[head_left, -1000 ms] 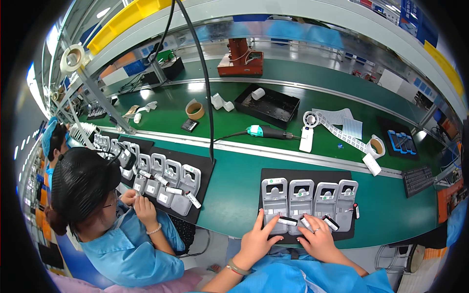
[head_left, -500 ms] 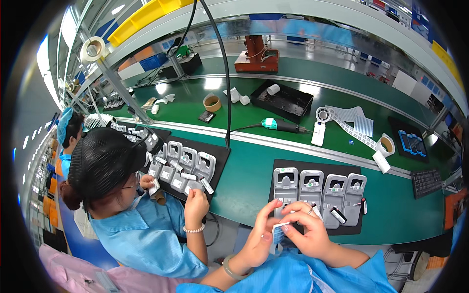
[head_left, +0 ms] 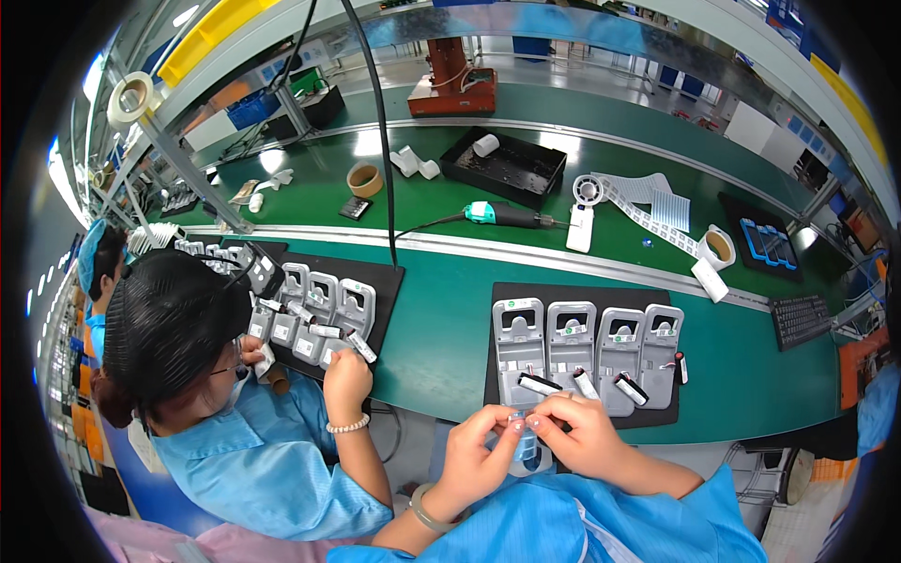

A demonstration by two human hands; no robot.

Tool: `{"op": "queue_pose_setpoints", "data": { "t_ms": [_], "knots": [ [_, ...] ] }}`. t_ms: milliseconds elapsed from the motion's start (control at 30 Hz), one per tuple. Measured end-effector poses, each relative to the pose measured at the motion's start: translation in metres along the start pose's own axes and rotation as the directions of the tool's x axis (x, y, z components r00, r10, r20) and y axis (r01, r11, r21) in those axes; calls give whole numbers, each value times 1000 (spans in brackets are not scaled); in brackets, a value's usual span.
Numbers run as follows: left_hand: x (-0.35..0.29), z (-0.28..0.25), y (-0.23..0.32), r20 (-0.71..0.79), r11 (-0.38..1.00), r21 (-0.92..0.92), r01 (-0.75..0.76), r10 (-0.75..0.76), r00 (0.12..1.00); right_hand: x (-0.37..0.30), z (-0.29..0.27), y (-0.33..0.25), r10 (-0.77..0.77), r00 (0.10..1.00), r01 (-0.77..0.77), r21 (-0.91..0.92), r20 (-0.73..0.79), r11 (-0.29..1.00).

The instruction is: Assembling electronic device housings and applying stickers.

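Observation:
My left hand (head_left: 481,454) and my right hand (head_left: 584,433) meet in front of me at the near side of the bench, fingertips pinched together. Between them is a small pale-blue and white label sheet (head_left: 526,448), its lower part hanging below the fingers. Just beyond, several grey plastic housings (head_left: 520,340) stand in a row on a black mat (head_left: 657,414). Small black-and-white cylindrical batteries lie across their lower ends, one battery (head_left: 631,388) on the right-hand housings and another (head_left: 681,368) beside the row.
At my left a co-worker (head_left: 272,422) handles similar housings (head_left: 324,296) on a second mat. Farther back lie a green-and-black electric screwdriver (head_left: 507,215), a black tray (head_left: 502,169), a white handheld fan (head_left: 581,220), tape rolls (head_left: 364,178) and a keyboard (head_left: 800,321). A black cable (head_left: 380,122) hangs down.
The view has shifted, so the bench appears farther left and higher. My raised fingers have come down and closed together on the label sheet, which has turned between them.

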State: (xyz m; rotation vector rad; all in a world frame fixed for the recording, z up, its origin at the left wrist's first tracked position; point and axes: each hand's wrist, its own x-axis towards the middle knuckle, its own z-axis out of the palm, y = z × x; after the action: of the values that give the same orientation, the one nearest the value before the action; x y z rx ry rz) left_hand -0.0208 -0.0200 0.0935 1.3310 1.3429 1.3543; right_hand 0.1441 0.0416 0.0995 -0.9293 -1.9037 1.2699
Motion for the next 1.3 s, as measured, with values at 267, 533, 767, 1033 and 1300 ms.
{"op": "queue_pose_setpoints", "data": {
  "t_ms": [267,533,767,1033,1300],
  "knots": [
    [10,-2,-11,24,993,120,6,-9,1000,32,-31,-18,-247,943,319,-403,223,858],
    [18,-16,-34,66,942,330,-67,48,997,63,-28,1,-188,978,208,-330,91,921],
    [15,0,-60,451,724,571,-387,118,885,126,-9,68,32,950,239,-788,311,568],
    [40,11,-84,325,515,661,-546,459,826,150,-7,72,26,960,164,-637,278,754],
    [44,14,-86,306,483,681,-550,494,814,128,-1,85,189,973,-61,-640,134,766]
  ]
}}
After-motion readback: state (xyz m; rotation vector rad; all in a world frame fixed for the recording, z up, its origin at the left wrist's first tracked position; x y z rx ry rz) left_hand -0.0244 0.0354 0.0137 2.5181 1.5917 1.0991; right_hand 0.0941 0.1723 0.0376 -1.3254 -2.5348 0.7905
